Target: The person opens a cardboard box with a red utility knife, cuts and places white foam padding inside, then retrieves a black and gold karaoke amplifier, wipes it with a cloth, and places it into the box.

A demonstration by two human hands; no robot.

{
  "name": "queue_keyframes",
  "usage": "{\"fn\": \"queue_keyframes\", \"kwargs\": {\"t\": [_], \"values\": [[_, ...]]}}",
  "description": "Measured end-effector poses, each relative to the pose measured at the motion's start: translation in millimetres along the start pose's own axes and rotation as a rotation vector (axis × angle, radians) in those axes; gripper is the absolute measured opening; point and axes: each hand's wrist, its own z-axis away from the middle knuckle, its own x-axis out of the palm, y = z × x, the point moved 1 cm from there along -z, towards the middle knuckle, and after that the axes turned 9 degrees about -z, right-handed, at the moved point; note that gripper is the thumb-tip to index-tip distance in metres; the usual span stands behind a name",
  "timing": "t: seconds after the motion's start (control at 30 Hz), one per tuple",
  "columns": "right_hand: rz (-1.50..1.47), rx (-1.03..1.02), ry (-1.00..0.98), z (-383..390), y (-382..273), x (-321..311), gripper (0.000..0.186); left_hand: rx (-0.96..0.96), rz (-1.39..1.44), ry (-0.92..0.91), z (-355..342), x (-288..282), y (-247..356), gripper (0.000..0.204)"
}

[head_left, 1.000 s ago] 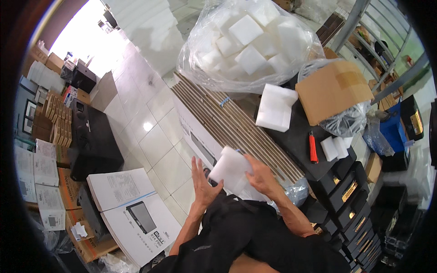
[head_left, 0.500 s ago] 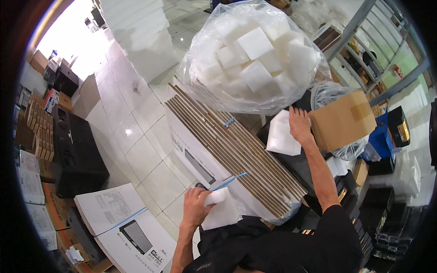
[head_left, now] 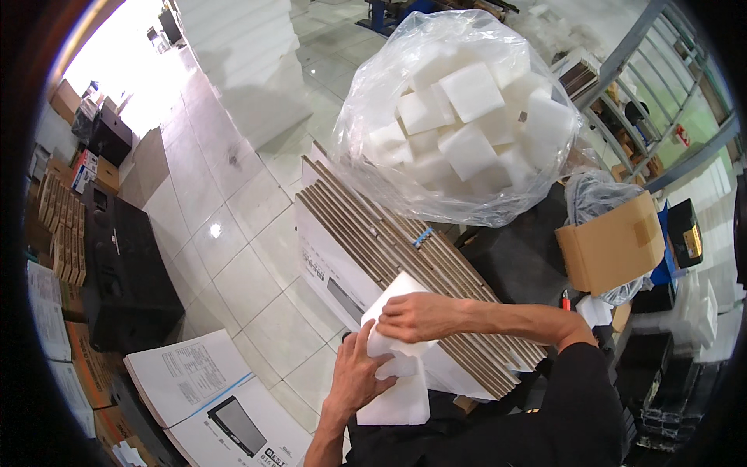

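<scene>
My right hand [head_left: 414, 315] pinches a white foam piece [head_left: 403, 285] whose corner sticks out above the fingers. Just below and left of it, my left hand [head_left: 358, 375] curls round another white foam piece [head_left: 401, 366], its fingertips meeting the upper one. The two hands are close together in front of my body. A flat white foam pad [head_left: 394, 403] lies beneath them over my lap. Behind the hands stands a stack of folded cardboard cartons [head_left: 459, 300], edges up, tied with blue strap.
A large clear plastic bag [head_left: 366, 101] full of white foam blocks stands beyond the cartons. To the right are a black surface [head_left: 513, 253] and an open brown cardboard box [head_left: 615, 241]. Printed white cartons [head_left: 218, 389] lie at lower left, near a black speaker-like case [head_left: 128, 272].
My right hand has left the black surface at right and brought the foam piece across to my left hand. The view has shifted slightly.
</scene>
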Motion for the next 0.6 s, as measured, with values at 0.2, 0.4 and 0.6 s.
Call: {"fn": "queue_keyframes", "kwargs": {"t": [0.2,0.4,0.6], "values": [[-0.138,0.252,0.285,2.5,129.3,9.3,0.031,-0.24,-0.018,0.205,45.3,34.3,-68.1,0.037],[0.397,1.731,0.173,221.3,340.8,-27.7,0.082,-0.627,-0.155,0.277,138.6,59.5,-148.3,0.035],[0.398,1.637,0.431,239.3,360.2,-14.6,0.094,-0.759,-0.334,0.091,202.9,55.6,-165.8,0.044]]}}
